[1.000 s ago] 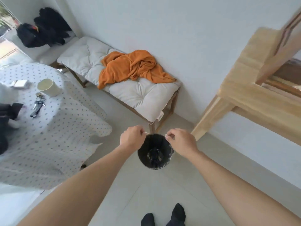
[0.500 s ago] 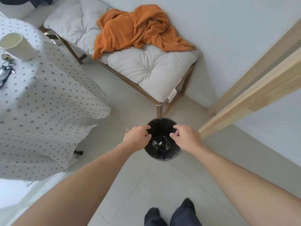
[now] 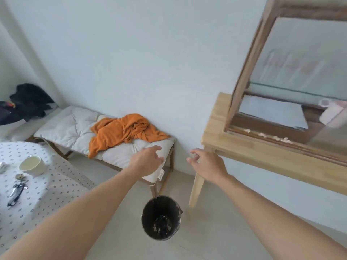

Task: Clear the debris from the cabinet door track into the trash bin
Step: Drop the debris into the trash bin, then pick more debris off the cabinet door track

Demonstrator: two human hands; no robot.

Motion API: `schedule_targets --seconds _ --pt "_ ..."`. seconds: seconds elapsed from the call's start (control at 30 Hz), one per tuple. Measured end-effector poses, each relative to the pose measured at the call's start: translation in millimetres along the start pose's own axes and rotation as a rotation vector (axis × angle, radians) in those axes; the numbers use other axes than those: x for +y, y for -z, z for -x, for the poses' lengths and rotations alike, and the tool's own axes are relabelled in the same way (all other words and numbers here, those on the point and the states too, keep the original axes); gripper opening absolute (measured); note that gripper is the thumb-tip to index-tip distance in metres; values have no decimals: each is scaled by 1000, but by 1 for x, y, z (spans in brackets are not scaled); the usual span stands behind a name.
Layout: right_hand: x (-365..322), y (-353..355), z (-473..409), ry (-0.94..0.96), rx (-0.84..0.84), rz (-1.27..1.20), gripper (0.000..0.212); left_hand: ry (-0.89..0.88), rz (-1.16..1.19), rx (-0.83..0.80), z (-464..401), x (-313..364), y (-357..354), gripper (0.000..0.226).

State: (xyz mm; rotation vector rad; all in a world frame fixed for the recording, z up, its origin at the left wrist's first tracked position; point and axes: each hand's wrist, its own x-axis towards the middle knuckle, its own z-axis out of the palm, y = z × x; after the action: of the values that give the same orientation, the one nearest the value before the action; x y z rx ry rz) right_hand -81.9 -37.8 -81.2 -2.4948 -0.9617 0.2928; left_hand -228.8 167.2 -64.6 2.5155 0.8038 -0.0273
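Note:
A black trash bin [image 3: 144,218] stands on the floor below my arms, with pale scraps at its bottom. My left hand [image 3: 147,159] and my right hand [image 3: 204,163] hover above it, fingers apart and holding nothing. To the right, a glass-fronted wooden cabinet [image 3: 242,76] sits on a light wooden table [image 3: 262,158]. Several whitish bits of debris [image 3: 263,135] lie along the cabinet door track [image 3: 272,140]. My right hand is left of the table's corner, well short of the track.
A bench with a white cushion [image 3: 75,128] and an orange cloth [image 3: 124,130] stands against the wall, just behind my left hand. A dotted tablecloth table [image 3: 47,188] at the left holds a cream cup [image 3: 32,165] and keys [image 3: 16,190]. A table leg [image 3: 195,190] stands beside the bin.
Both hands have lifted away from the bin's rim and opened. My view has tilted up, bringing the cabinet and its track into sight.

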Motion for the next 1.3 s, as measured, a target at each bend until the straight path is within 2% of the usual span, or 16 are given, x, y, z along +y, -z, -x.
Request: schedule_targets --seconds 0.13,0.27,0.47,0.63,0.77,1.0,1.3 --pt "8 72 17 -74 114 -10 41 -119 -52 55 -7 72 46 51" --pt "41 123 37 -153 209 -7 41 -204 -65 39 -15 135 55 49" --pt "119 172 63 -327 285 -9 34 -295 -81 -12 -32 216 21 47" --pt "172 191 60 -441 344 -12 36 -391 17 -15 -55 264 -27 36" --pt "195 188 46 -462 380 0 42 -449 97 60 -74 291 -58 22" --pt "209 175 29 -495 489 -123 20 -352 158 96 -99 307 -74 14" --pt "207 179 23 -471 520 -231 7 -413 158 90 -106 310 -75 6"
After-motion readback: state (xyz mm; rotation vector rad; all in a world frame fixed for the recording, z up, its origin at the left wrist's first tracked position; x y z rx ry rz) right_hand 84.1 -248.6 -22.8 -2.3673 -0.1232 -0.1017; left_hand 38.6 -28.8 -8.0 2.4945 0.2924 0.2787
